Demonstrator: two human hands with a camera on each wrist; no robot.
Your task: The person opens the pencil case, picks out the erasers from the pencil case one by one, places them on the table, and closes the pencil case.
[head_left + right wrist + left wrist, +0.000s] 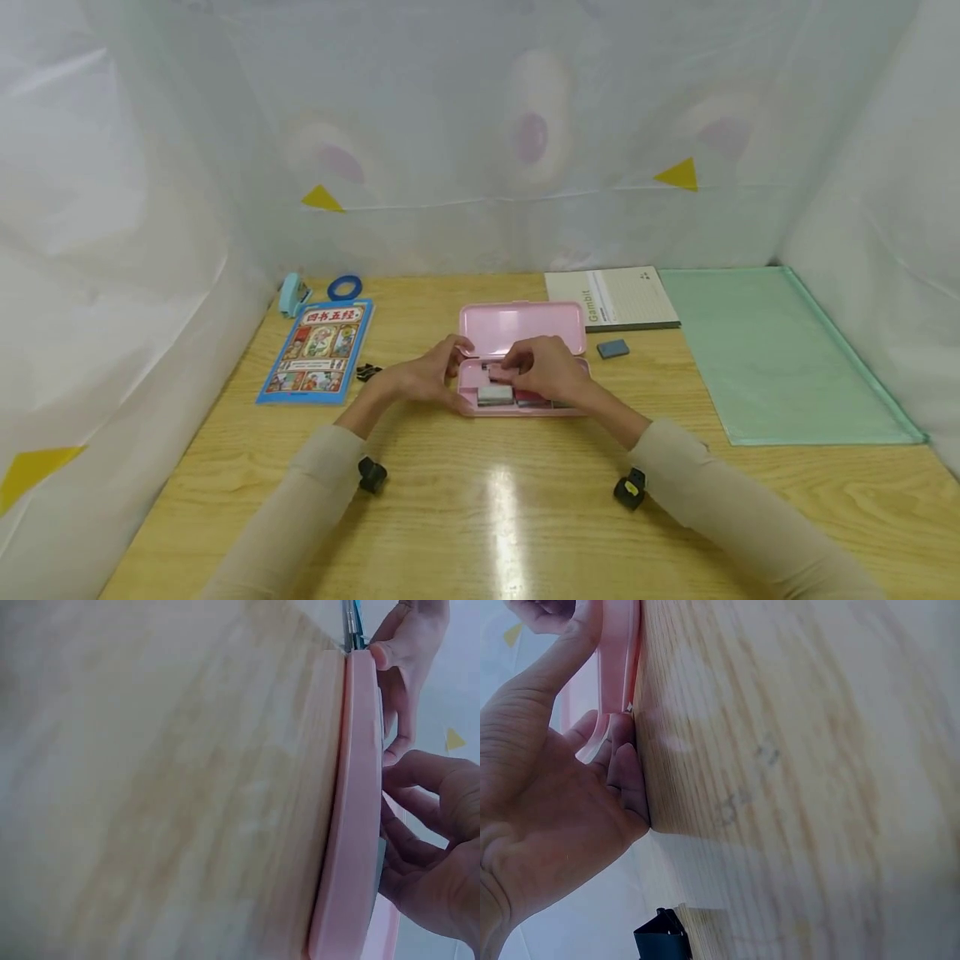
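Note:
A pink pencil case (pixel 521 327) lies on the table with its lid tipped back. My left hand (pixel 429 377) holds its left end, thumb at the front corner and fingers round the back; the left wrist view shows the fingers against the case wall (pixel 615 660). My right hand (pixel 551 367) reaches down inside, pinching a small pinkish block (pixel 501 374), partly hidden by the fingers. A grey-white block (pixel 495 396) lies along the tray's front, with a dark pink block (pixel 531 399) beside it, half covered by the right hand.
Left of the case are a blue-edged book (pixel 318 350), a light blue stapler (pixel 292 295), a blue tape roll (pixel 345 287) and a black clip-like item (pixel 367 372). To the right are a blue-grey block (pixel 612 349), a notebook (pixel 615 297) and a green mat (pixel 795 358).

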